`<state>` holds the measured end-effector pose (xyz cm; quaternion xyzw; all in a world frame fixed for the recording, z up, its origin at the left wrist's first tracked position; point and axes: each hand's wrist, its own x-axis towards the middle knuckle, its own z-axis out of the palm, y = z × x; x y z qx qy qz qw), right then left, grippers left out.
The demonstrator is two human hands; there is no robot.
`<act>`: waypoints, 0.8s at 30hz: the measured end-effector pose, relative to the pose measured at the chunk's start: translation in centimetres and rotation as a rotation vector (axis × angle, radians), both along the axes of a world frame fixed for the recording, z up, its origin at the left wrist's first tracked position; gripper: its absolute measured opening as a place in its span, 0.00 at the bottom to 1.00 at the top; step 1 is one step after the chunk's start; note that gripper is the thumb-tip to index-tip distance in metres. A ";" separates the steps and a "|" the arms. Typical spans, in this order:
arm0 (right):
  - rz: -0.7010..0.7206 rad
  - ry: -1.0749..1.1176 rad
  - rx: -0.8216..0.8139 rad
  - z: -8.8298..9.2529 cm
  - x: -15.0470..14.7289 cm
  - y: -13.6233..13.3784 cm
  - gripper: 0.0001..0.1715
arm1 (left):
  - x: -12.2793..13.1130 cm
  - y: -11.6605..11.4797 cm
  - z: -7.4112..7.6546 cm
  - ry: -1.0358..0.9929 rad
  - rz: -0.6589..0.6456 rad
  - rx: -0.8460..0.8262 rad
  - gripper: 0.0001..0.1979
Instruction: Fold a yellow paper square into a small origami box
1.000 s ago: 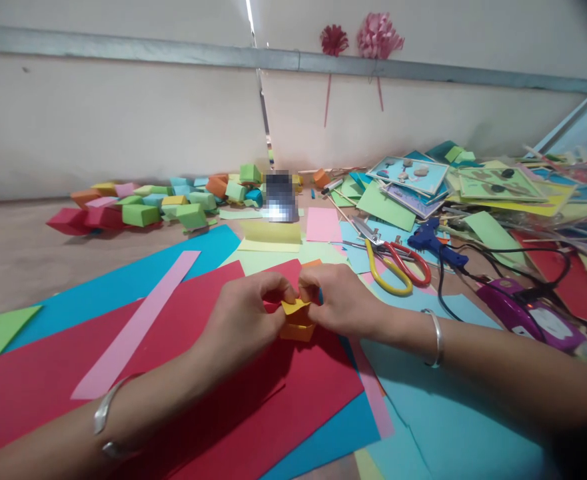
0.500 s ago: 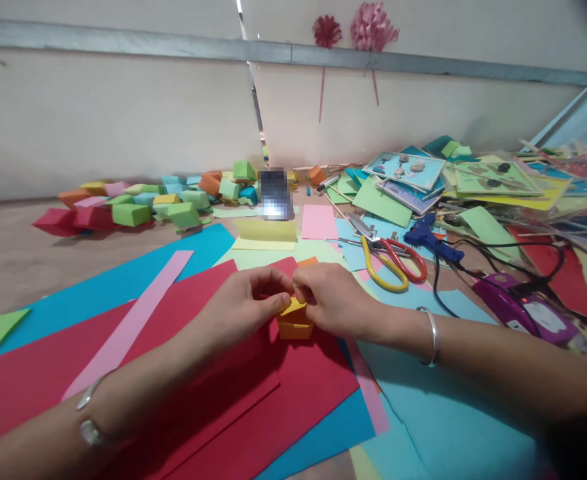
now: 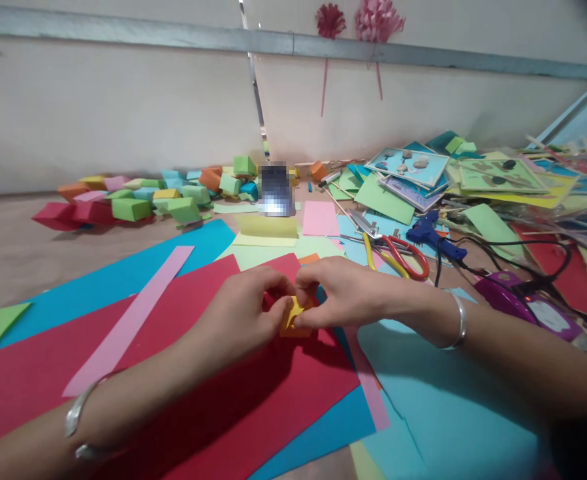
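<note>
A small yellow folded paper box (image 3: pixel 297 328) stands on the red paper sheets (image 3: pixel 208 400), between my two hands. My left hand (image 3: pixel 253 307) grips its left side, thumb and fingers curled at the top edge. From the right, my right hand (image 3: pixel 343 290) pinches the box, its thumb pressed on the upper flap and the index finger bent behind. My fingers cover much of the box's top and back. A pink paper strip (image 3: pixel 133 317) lies left of my left hand across the red and blue sheets.
Several folded paper boxes (image 3: pixel 183 211) sit along the wall at the back left. Scissors (image 3: pixel 398 257), a blue glue gun (image 3: pixel 436 239) with a black cord and a purple device (image 3: pixel 523 300) lie to the right. Framed pictures (image 3: pixel 408 165) are piled behind them. Light blue paper (image 3: pixel 433 380) spreads under my right arm.
My right hand has opened from a tight curl, its thumb moving down onto the front of the yellow box. The left hand stays at the box's left side.
</note>
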<state>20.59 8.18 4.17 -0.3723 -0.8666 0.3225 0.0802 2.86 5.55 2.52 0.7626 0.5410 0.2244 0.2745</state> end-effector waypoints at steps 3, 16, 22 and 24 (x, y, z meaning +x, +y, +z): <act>-0.102 -0.049 0.075 0.0 0.0 -0.1 0.07 | 0.1 -0.3 -0.3 0.060 -0.005 0.081 0.08; -0.214 -0.114 0.313 -1.0 -0.5 -0.7 0.09 | 0.6 -1.1 -2.0 -0.563 0.093 -0.200 0.20; -0.155 -0.180 0.487 -1.4 -0.6 -0.7 0.06 | 0.8 -0.6 -1.9 -0.761 0.114 -0.335 0.16; -0.136 -0.248 0.561 -1.4 -0.8 -0.9 0.07 | 0.9 -0.6 -1.8 -0.763 0.135 -0.295 0.15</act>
